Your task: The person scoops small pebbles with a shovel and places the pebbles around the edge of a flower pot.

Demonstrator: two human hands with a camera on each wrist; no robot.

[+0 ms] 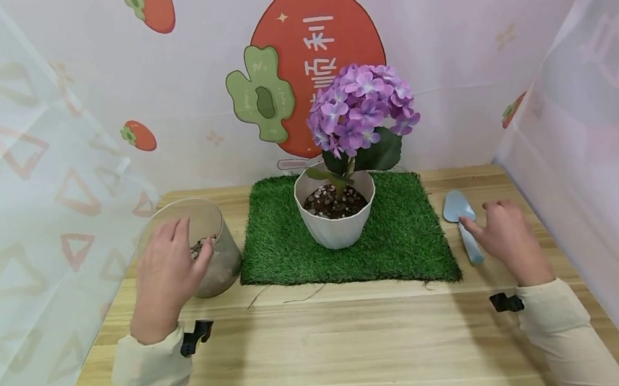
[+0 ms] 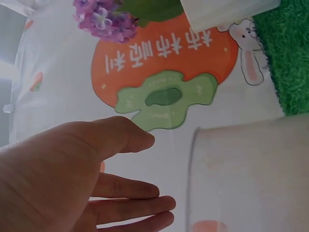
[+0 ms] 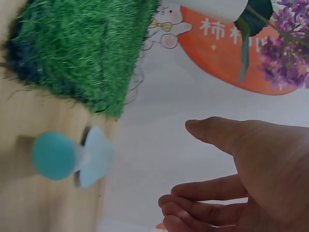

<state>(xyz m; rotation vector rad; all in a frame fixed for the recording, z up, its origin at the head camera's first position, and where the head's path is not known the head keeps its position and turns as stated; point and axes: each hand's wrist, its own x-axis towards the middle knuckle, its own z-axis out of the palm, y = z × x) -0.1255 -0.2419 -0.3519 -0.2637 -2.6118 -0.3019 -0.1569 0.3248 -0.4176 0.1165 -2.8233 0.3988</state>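
My left hand hovers over the near left side of a translucent round tub, its thumb and fingers apart and holding nothing. Pebbles show inside the tub, partly hidden by the hand. In the left wrist view the fingers stand beside the tub's rim, not gripping it. My right hand is just right of a light blue hand trowel, which lies on the table with its blade pointing away. The right wrist view shows the thumb and fingers parted, with nothing between them and the trowel some way off.
A white flowerpot with dark soil, pebbles and a purple hydrangea stands on a green turf mat. The mat lies on a wooden table. Printed cloth hangs behind and at both sides.
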